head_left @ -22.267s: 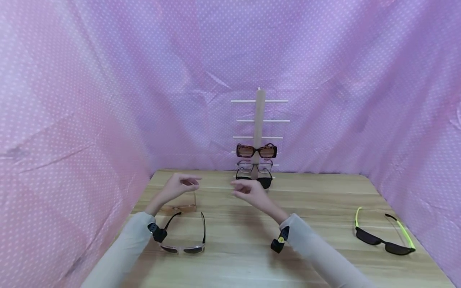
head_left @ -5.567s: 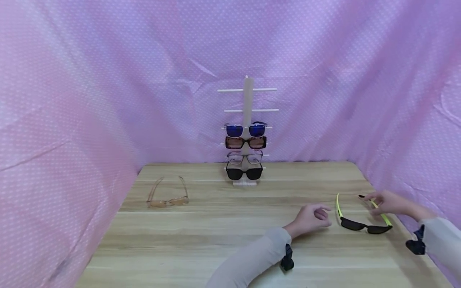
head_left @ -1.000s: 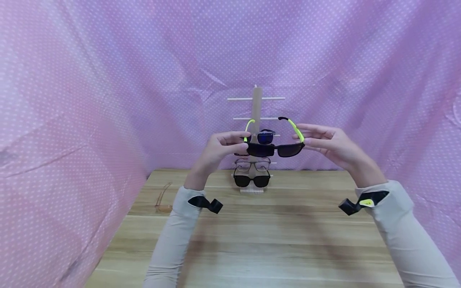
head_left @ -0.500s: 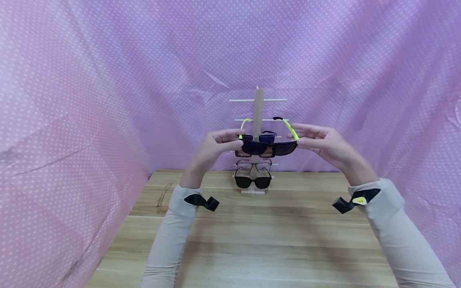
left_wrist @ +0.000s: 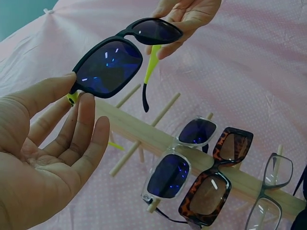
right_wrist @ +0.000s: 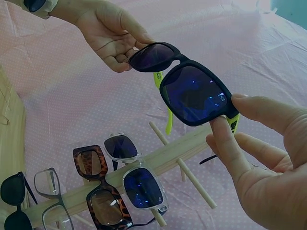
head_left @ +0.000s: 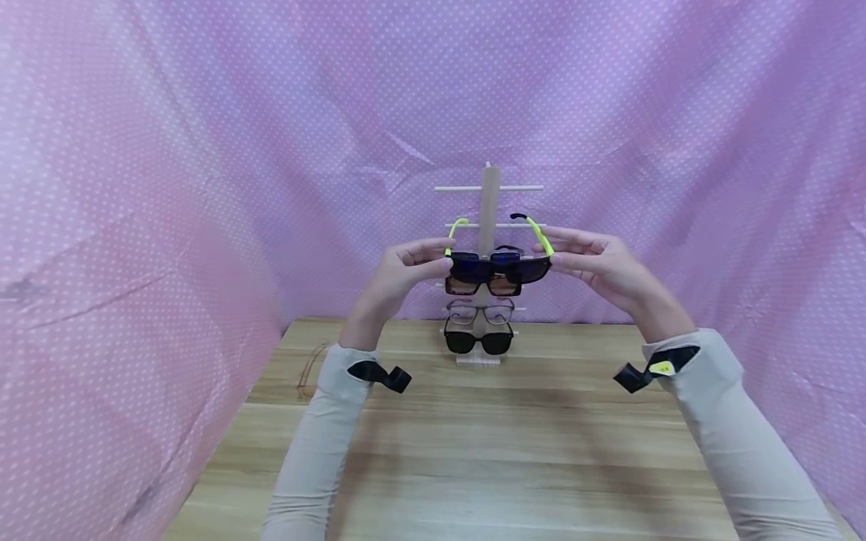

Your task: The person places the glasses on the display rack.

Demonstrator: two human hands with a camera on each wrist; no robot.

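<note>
Both hands hold black-framed sunglasses (head_left: 534, 271) with neon yellow temples, one hand at each end of the frame. My left hand (head_left: 395, 282) pinches the left hinge between thumb and fingers. At the right hinge, my right hand (head_left: 602, 272) does the same. The temples are unfolded and point toward the wooden display stand (head_left: 490, 199), their tips near its second peg (head_left: 507, 225) from the top. Partly hidden behind them on the stand are clear-framed blue-lens sunglasses (left_wrist: 168, 176). Lower pegs bear tortoiseshell sunglasses (left_wrist: 205, 194), thin-framed eyeglasses (head_left: 499, 313) and black sunglasses (head_left: 497, 343).
The stand's base (head_left: 477, 361) rests on a wood-grain table (head_left: 487, 466). Light brown glasses (head_left: 307, 379) lie at the table's left, partly covered by the left sleeve. A bare top peg (head_left: 521, 188) crosses the post. Pink dotted cloth (head_left: 271, 150) surrounds the table.
The clear-framed sunglasses went from table to stand. The yellow-templed pair was lifted from the table's right side and, over the last second, shifted slightly left and up in the head view.
</note>
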